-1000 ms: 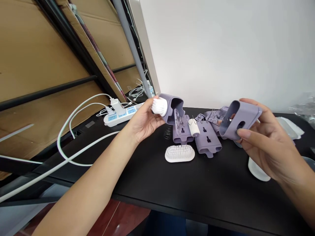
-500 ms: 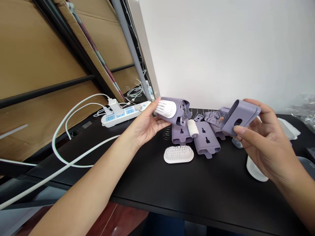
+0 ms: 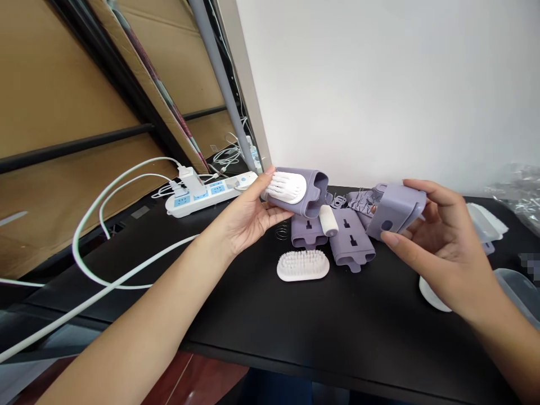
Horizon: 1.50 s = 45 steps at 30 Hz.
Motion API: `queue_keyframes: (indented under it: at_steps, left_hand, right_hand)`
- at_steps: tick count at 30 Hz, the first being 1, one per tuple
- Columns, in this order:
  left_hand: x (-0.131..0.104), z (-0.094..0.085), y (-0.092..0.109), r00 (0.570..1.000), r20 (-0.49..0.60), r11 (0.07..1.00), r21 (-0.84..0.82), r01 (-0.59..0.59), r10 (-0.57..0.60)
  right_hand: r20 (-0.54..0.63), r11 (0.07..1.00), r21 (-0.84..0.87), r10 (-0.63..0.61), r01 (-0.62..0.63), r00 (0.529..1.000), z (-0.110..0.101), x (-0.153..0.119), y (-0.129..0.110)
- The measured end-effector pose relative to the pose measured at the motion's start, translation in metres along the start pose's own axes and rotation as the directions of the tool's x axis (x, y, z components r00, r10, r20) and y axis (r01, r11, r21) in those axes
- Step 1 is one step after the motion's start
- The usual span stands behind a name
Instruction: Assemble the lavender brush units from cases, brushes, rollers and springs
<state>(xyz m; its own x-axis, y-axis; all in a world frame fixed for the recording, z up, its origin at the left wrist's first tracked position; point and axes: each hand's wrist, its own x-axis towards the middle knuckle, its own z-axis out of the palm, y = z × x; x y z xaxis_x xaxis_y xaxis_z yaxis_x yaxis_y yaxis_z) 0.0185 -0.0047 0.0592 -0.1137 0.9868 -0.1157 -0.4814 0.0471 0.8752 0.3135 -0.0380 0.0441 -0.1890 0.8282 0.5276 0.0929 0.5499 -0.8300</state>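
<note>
My left hand grips a purple plastic housing with a white bristled brush head on its near side. The housing's open end faces right. Closed around a second, shorter purple shell with an oval hole, my right hand holds it apart from the first piece. Below them on the black table lie purple housings with keyhole slots and a white ribbed roller. A loose white oval brush rests bristles up nearer to me.
A white power strip with plugs and cables stands at the left. Thin metal springs and several purple parts lie behind. Clear plastic trays and a crumpled plastic bag are on the right. A white wall rises behind the table.
The shell in my right hand has moved slightly left and turned, so its open end no longer faces me. The left housing has rotated, showing its open end more.
</note>
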Motion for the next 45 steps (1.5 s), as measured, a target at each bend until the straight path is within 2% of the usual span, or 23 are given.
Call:
queue_keyframes:
  at_steps: [7,14,20,24,27,31,40,45]
  left_hand:
    - [-0.009,0.008,-0.014,0.992,0.069,0.993,0.023,-0.112,0.11]
    - [-0.017,0.016,-0.025,0.986,0.117,0.992,0.028,-0.12,0.116]
    - [-0.023,0.019,-0.029,0.981,0.134,0.989,0.021,-0.146,0.142]
    - [-0.025,0.021,-0.03,0.982,0.136,0.991,0.024,-0.132,0.127]
    - [-0.024,0.021,-0.03,0.98,0.116,0.986,0.015,-0.165,0.163]
    - [-0.024,0.02,-0.031,0.972,0.123,0.979,0.015,-0.201,0.198]
    - [-0.024,0.021,-0.032,0.974,0.129,0.981,0.021,-0.193,0.189]
    - [-0.024,0.021,-0.031,0.975,0.127,0.983,0.02,-0.185,0.181]
  right_hand:
    - [0.074,0.959,0.208,0.182,-0.193,0.981,0.001,0.0,0.004]
    - [0.134,0.926,0.248,0.259,-0.285,0.957,0.007,-0.001,0.006]
    - [0.124,0.918,0.26,0.278,-0.301,0.953,0.012,-0.002,0.006]
    - [0.066,0.926,0.261,0.263,-0.271,0.962,0.014,-0.002,0.006]
    - [0.035,0.931,0.264,0.251,-0.251,0.967,0.014,-0.002,0.006]
    - [0.038,0.935,0.246,0.254,-0.256,0.966,0.012,-0.002,0.005]
    - [0.019,0.936,0.236,0.262,-0.259,0.965,0.015,-0.001,0.003]
    - [0.061,0.934,0.217,0.278,-0.285,0.959,0.015,-0.001,0.002]
